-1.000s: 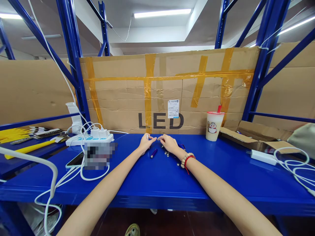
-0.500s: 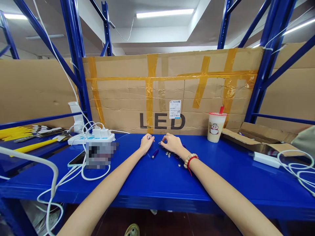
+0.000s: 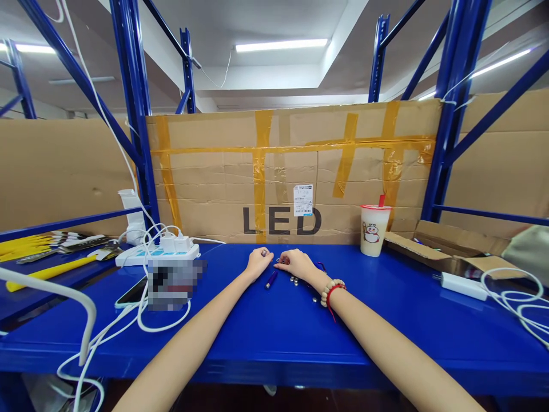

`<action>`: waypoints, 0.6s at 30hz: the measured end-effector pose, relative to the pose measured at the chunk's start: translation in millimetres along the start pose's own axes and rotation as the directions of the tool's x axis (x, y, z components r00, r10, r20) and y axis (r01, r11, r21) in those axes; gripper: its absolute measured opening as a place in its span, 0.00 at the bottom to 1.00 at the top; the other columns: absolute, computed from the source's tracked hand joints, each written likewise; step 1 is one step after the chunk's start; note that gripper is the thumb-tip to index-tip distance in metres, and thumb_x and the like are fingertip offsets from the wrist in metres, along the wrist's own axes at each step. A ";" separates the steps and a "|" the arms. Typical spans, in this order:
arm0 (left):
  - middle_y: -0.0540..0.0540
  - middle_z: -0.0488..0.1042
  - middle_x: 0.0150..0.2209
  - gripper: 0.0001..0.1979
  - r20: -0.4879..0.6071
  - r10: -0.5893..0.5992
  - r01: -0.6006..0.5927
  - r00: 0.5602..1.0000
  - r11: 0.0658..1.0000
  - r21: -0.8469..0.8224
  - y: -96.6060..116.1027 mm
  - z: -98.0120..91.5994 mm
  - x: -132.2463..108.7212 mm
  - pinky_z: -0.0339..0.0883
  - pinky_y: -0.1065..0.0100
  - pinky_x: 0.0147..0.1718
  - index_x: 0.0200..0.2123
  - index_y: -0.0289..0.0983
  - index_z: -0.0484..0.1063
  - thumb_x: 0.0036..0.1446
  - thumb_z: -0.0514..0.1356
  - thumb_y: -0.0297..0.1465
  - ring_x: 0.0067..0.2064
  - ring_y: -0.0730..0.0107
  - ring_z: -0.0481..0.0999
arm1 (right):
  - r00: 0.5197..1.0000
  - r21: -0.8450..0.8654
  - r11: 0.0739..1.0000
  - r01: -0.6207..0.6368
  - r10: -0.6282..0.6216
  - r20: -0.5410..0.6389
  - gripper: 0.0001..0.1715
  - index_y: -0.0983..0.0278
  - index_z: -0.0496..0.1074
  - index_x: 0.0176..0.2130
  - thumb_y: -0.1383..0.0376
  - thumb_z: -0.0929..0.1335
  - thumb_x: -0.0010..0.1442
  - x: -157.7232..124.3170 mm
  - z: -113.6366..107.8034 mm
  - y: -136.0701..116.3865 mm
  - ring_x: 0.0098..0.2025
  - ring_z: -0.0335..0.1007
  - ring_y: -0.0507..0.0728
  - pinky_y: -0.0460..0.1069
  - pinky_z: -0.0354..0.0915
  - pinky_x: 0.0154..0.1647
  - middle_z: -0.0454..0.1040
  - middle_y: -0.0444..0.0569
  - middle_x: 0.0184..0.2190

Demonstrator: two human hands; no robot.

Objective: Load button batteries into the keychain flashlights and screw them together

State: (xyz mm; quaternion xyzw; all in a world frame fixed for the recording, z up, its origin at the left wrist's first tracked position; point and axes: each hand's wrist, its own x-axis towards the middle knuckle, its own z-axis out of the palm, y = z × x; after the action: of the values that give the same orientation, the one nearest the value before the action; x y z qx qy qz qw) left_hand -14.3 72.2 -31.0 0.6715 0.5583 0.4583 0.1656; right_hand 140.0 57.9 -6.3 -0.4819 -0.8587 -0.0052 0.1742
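Observation:
Both my hands rest far out on the blue table [image 3: 274, 332], close together below the "LED" cardboard. My left hand [image 3: 258, 262] is closed, pinching a tiny silvery piece at its fingertips. My right hand [image 3: 297, 262], with a bead bracelet and red cord at the wrist, is closed in a pinch on a small piece I cannot make out. Between and just below them lies a small purple cylinder [image 3: 271, 279]. Several small silvery button-like pieces [image 3: 294, 280] lie scattered under my right hand.
A white power strip [image 3: 156, 253] with chargers and looping white cables, a phone [image 3: 132, 292] and a blurred box sit left. A drink cup [image 3: 371, 230] with a red straw stands right, beside an open cardboard box [image 3: 450, 254] and a white adapter [image 3: 464, 284]. Yellow tools lie far left.
My hands have drawn closer together and the fingertips nearly meet. The camera tipped slightly, so everything sits a little lower in view.

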 end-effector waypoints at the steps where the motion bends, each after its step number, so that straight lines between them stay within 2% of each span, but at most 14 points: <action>1: 0.52 0.66 0.24 0.13 0.022 0.025 -0.025 0.999 0.999 0.025 0.1 0.2 0.0 0.64 0.70 0.28 0.27 0.31 0.66 0.59 0.56 0.35 0.26 0.77 0.67 | 1.000 -0.001 1.000 0.008 -0.008 -0.003 0.17 0.67 0.71 0.39 0.55 0.64 0.60 -0.4 -0.2 -0.4 0.37 0.68 0.53 0.51 0.65 0.39 0.73 0.48 0.36; 7: 0.51 0.67 0.25 0.14 0.138 0.126 -0.156 0.982 0.960 0.233 6.1 -1.7 -4.8 0.65 0.68 0.32 0.25 0.32 0.66 0.60 0.54 0.35 0.29 0.75 0.68 | 0.999 -0.041 0.999 0.030 -0.031 -0.028 0.15 0.67 0.70 0.38 0.58 0.63 0.61 -1.9 -1.3 -5.1 0.39 0.68 0.53 0.52 0.64 0.40 0.72 0.49 0.36; 13: 0.46 0.71 0.33 0.15 0.197 0.127 -0.208 0.972 0.856 0.473 17.2 -14.4 -15.0 0.65 0.63 0.38 0.29 0.32 0.68 0.62 0.51 0.36 0.35 0.71 0.70 | 0.998 -0.061 0.997 0.045 -0.047 -0.033 0.13 0.67 0.70 0.40 0.60 0.63 0.62 -2.4 -0.6 -8.3 0.40 0.67 0.54 0.53 0.64 0.42 0.71 0.49 0.38; 18: 0.45 0.72 0.36 0.17 0.224 0.122 -0.234 0.967 0.772 0.591 21.6 -17.9 -17.0 0.64 0.60 0.42 0.31 0.32 0.69 0.63 0.49 0.37 0.39 0.69 0.71 | 0.999 -0.063 0.997 0.036 -0.039 -0.035 0.13 0.67 0.69 0.41 0.61 0.63 0.62 -3.7 -0.7 -9.0 0.41 0.68 0.54 0.53 0.64 0.43 0.71 0.49 0.39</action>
State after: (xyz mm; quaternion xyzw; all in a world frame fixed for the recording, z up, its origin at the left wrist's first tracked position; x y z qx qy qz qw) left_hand -14.9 44.7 -13.1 0.7758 0.5937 0.2058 -0.0578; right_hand 134.5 49.9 -5.3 -0.4707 -0.8637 -0.0438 0.1746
